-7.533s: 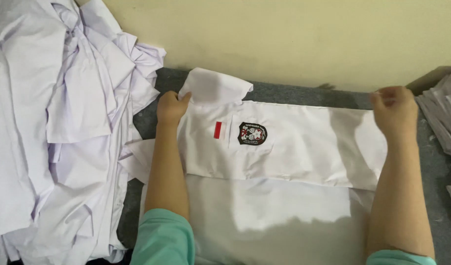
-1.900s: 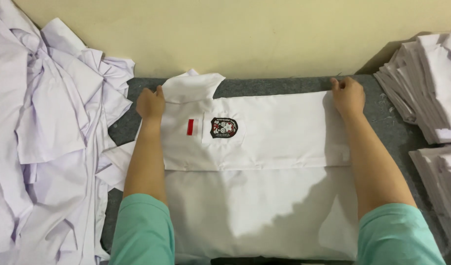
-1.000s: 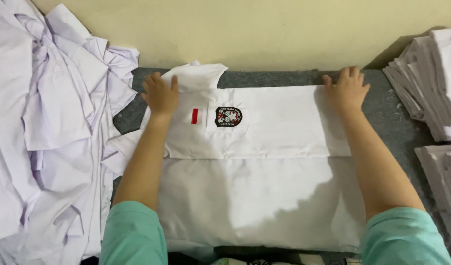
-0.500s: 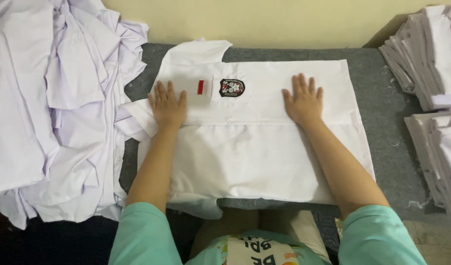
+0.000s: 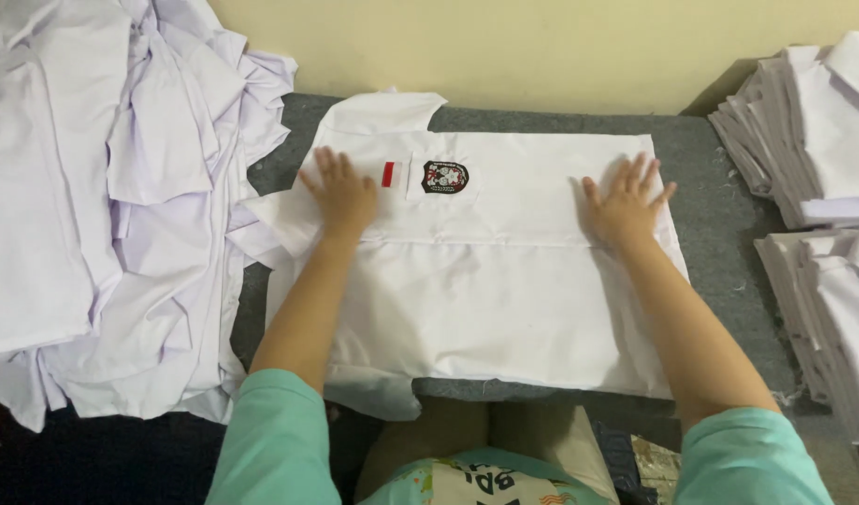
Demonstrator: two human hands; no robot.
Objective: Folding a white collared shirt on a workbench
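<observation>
Grey table (image 5: 719, 215), white shirt (image 5: 504, 299) flat, shirt pile (image 5: 93, 206) L, folded stacks (image 5: 813, 131) R

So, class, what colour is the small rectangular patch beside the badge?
Red patch, head view.

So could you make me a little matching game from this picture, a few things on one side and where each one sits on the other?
Things:
1. left hand
2. right hand
3. loose heap of white shirts
4. folded shirt stacks

Places:
A. at the right edge of the grey table
B. flat on the white shirt, far from its badge
C. piled at the left
D. flat on the white shirt, beside its small red patch

Pairs: 1-D, 2-B, 3-C, 4-A
</observation>
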